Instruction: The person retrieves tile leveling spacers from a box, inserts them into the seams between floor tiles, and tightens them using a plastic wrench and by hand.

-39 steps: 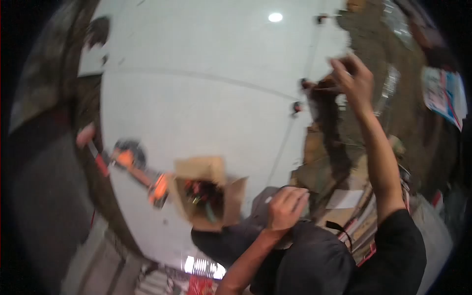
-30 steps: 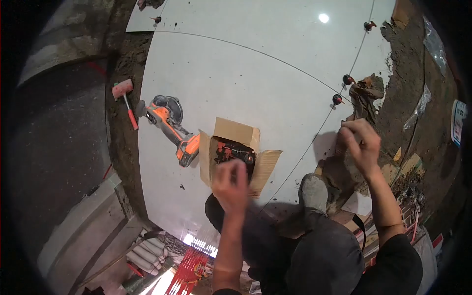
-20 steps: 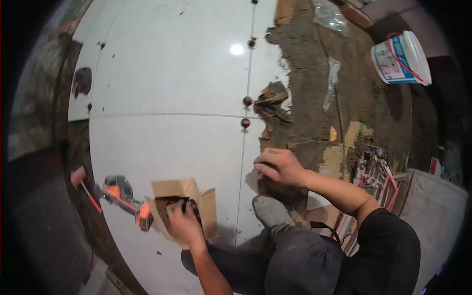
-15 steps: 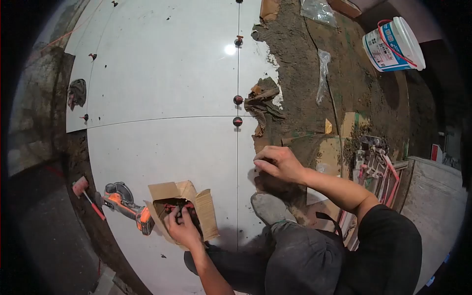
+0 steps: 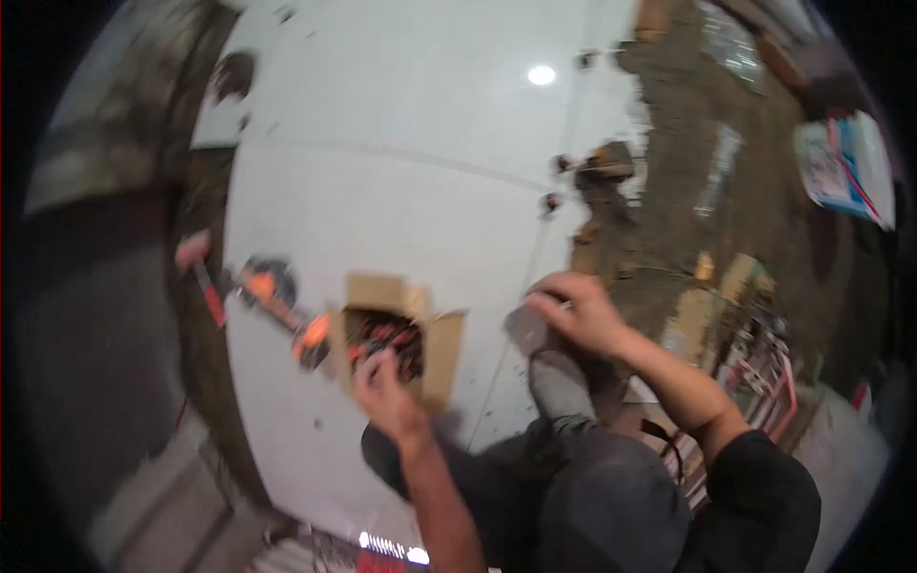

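My left hand (image 5: 390, 399) is at the near edge of an open cardboard box (image 5: 441, 358), its fingers drawn together over the box's opening. Whether anything sits between those fingertips is too blurred to tell. Inside the box lie several red and black pieces (image 5: 394, 334). To the right, my right hand (image 5: 585, 313) hangs above the tile edge beside my shoe, thumb and fingers curled close together; I cannot make out anything in them. Left of the box, an orange and grey power tool (image 5: 282, 310) lies on the large white tiles (image 5: 382, 220).
A mallet (image 5: 202, 272) with a red handle lies left of the tiles. Small dark clips (image 5: 551, 202) stand along the tile joint, near a crumpled brown scrap (image 5: 607, 164). A white bucket (image 5: 845, 167) is at the far right, with a pink-edged metal frame (image 5: 764, 382) nearer me.
The view has swung, shifting the scene rightward and tilting it. My left hand, earlier above my knee, went down into the box and has now drawn back to its near edge.
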`<control>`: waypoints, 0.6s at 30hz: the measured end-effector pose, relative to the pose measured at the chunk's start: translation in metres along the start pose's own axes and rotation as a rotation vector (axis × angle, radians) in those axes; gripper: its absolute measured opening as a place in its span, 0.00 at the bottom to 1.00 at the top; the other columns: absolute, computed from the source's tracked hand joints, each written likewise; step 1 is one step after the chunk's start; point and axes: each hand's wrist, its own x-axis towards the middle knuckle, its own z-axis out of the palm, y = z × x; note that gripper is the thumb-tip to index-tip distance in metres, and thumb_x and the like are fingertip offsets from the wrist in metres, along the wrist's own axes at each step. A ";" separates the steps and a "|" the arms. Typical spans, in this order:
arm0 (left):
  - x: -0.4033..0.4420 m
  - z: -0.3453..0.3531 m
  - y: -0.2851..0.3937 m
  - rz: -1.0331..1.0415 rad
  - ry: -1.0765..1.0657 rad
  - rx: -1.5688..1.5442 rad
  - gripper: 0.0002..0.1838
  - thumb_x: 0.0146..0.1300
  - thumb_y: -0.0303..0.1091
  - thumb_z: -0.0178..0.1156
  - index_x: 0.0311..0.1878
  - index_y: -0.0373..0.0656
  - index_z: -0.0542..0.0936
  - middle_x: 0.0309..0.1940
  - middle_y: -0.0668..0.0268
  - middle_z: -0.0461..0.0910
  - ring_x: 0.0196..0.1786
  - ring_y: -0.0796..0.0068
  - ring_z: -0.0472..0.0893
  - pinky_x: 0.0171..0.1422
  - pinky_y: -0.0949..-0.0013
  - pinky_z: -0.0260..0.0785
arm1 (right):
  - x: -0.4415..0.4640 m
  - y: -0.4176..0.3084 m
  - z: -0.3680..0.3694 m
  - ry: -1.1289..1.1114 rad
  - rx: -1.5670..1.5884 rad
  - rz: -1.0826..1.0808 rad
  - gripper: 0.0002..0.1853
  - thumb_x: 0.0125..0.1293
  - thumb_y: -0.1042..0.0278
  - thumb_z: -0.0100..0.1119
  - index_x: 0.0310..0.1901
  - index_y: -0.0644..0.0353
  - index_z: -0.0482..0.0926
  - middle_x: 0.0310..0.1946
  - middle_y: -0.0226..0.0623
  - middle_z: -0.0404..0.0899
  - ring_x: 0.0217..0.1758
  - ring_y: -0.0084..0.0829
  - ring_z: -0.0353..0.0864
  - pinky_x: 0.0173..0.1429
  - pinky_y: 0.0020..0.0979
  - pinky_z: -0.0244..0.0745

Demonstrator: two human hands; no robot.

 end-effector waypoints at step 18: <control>-0.046 0.014 0.038 -0.011 0.049 -0.289 0.07 0.87 0.29 0.70 0.56 0.35 0.84 0.51 0.61 0.90 0.52 0.72 0.90 0.60 0.66 0.86 | 0.043 -0.098 0.111 -0.224 0.049 -0.363 0.12 0.81 0.66 0.77 0.59 0.61 0.92 0.45 0.43 0.92 0.47 0.42 0.94 0.52 0.40 0.89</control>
